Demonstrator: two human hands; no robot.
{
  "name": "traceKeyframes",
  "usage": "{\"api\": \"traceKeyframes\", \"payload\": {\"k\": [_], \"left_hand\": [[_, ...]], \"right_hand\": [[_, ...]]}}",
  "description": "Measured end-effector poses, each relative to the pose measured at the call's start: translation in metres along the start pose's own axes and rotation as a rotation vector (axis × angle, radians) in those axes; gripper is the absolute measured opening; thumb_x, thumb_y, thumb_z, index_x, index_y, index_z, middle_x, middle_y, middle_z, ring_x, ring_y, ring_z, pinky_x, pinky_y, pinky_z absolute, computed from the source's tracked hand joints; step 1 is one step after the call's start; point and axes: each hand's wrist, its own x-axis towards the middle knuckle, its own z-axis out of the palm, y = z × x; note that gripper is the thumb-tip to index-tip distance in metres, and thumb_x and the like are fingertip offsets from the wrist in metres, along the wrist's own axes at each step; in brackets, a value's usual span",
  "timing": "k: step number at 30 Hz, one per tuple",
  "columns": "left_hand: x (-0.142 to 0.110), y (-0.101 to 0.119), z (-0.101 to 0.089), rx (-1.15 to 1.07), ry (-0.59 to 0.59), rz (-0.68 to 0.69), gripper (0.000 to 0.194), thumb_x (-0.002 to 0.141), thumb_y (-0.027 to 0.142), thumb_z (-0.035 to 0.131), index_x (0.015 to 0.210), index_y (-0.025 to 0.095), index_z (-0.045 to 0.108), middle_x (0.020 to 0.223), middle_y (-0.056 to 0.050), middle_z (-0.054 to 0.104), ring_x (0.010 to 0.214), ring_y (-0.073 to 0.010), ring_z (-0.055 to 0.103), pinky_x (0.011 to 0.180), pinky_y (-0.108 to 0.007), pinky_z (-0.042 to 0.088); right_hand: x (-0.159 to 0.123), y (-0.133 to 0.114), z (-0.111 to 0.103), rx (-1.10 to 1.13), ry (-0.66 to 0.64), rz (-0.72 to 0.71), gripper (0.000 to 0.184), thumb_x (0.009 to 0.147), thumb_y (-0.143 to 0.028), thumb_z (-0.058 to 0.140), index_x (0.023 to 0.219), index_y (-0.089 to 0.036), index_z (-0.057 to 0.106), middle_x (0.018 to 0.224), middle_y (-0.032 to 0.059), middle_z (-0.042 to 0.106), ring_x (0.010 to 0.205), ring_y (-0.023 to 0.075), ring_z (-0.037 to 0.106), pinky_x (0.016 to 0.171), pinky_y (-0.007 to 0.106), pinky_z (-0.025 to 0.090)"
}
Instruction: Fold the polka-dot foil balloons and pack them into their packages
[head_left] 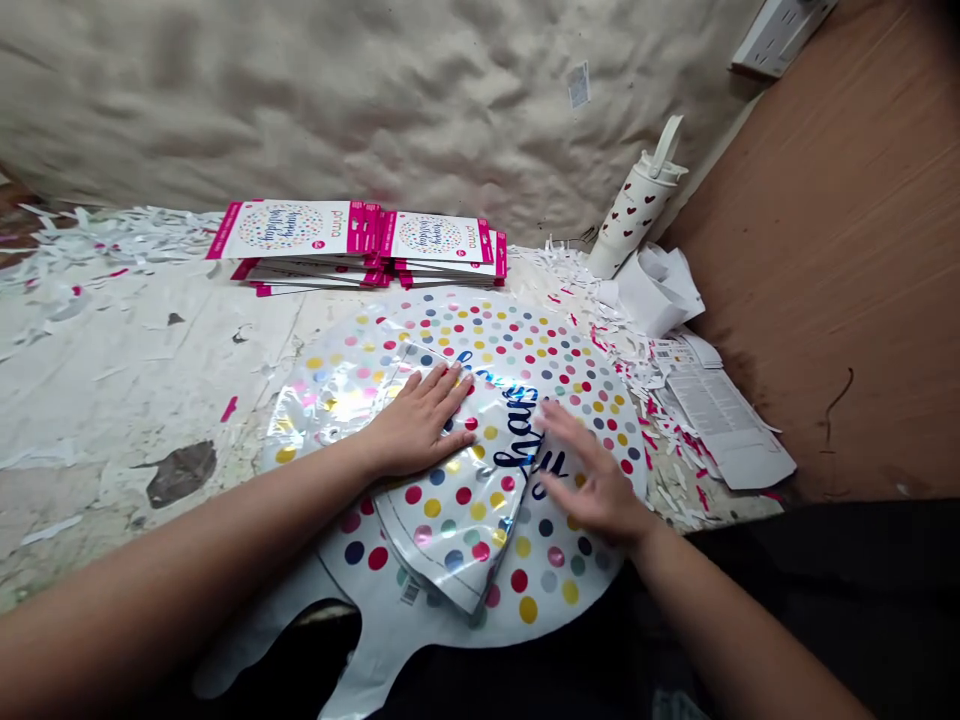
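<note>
A flat foil balloon (525,350), white with coloured dots and blue script, lies on the worktable (112,370) in front of me. Its left part is folded over towards the middle into a wedge (457,520). My left hand (416,420) lies flat on that folded flap, fingers stretched out and pressing it down. My right hand (592,470) rests palm down on the balloon just right of the fold, fingers spread; it is slightly smeared by motion. Neither hand grips anything.
Two stacks of pink-edged balloon packets (360,245) sit at the back of the table. A white bottle with red hearts (637,205) leans at the back right, beside crumpled paper (660,290) and printed sheets (720,410). Paper shreds (97,240) litter the table. A brown board (840,260) stands at the right.
</note>
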Motion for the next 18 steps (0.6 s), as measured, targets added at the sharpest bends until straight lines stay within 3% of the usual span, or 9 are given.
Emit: {"api": "traceKeyframes", "payload": {"k": [2,3,6,9,13,16,18], "left_hand": [[0.0,-0.001,-0.001,-0.004,0.004,0.014,0.072,0.087,0.063,0.026,0.145,0.024,0.009,0.152,-0.012,0.007,0.138,-0.0324,0.006,0.108,-0.05,0.012],[0.0,-0.001,-0.002,-0.005,0.006,0.018,0.07,0.087,0.062,0.026,0.145,0.027,0.01,0.152,-0.012,0.007,0.138,-0.0332,0.006,0.107,-0.051,0.013],[0.0,0.002,-0.003,-0.007,0.008,0.025,0.067,0.087,0.062,0.027,0.144,0.031,0.012,0.152,-0.012,0.007,0.138,-0.0347,0.007,0.106,-0.052,0.014],[-0.001,0.002,-0.001,-0.008,0.013,0.023,0.067,0.086,0.063,0.027,0.144,0.031,0.013,0.152,-0.012,0.008,0.138,-0.0347,0.008,0.106,-0.053,0.014],[-0.001,0.003,0.0,-0.008,0.025,-0.026,0.069,0.085,0.065,0.027,0.144,0.031,0.015,0.152,-0.011,0.009,0.137,-0.0362,0.009,0.106,-0.055,0.012],[-0.001,0.005,0.0,-0.014,0.023,-0.051,0.07,0.084,0.067,0.029,0.143,0.032,0.018,0.152,-0.011,0.009,0.137,-0.0381,0.008,0.105,-0.056,0.012],[0.0,0.006,0.001,-0.017,0.025,-0.058,0.069,0.083,0.066,0.03,0.143,0.033,0.018,0.152,-0.01,0.007,0.137,-0.0389,0.007,0.105,-0.057,0.012]], "right_hand": [[0.009,0.015,-0.004,-0.046,0.143,0.14,0.053,0.08,-0.02,0.052,0.132,-0.024,0.041,0.138,0.0086,0.043,0.129,0.022,0.038,0.106,0.043,0.034],[0.014,0.021,-0.003,-0.085,0.149,0.149,0.053,0.079,-0.019,0.051,0.131,-0.024,0.042,0.135,0.0086,0.046,0.126,0.0218,0.041,0.104,0.042,0.037],[0.03,0.031,0.004,-0.271,0.077,-0.022,0.046,0.081,-0.012,0.046,0.126,-0.019,0.048,0.127,0.0105,0.053,0.118,0.0221,0.048,0.098,0.039,0.042],[0.041,0.032,0.009,-0.552,-0.01,-0.186,0.033,0.088,-0.011,0.037,0.11,-0.018,0.06,0.101,0.0109,0.064,0.095,0.0211,0.057,0.083,0.036,0.047],[0.039,0.033,0.005,-0.714,-0.046,-0.122,0.035,0.089,-0.009,0.032,0.084,-0.016,0.066,0.077,0.0108,0.062,0.075,0.0213,0.057,0.069,0.035,0.046],[0.033,0.033,0.001,-0.744,0.014,-0.047,0.036,0.086,-0.004,0.033,0.103,-0.013,0.063,0.099,0.0168,0.062,0.097,0.0274,0.055,0.082,0.043,0.044],[0.027,0.028,0.0,-0.724,-0.02,0.002,0.05,0.08,0.001,0.039,0.124,-0.019,0.052,0.131,0.0163,0.048,0.123,0.0325,0.039,0.096,0.053,0.035]]}}
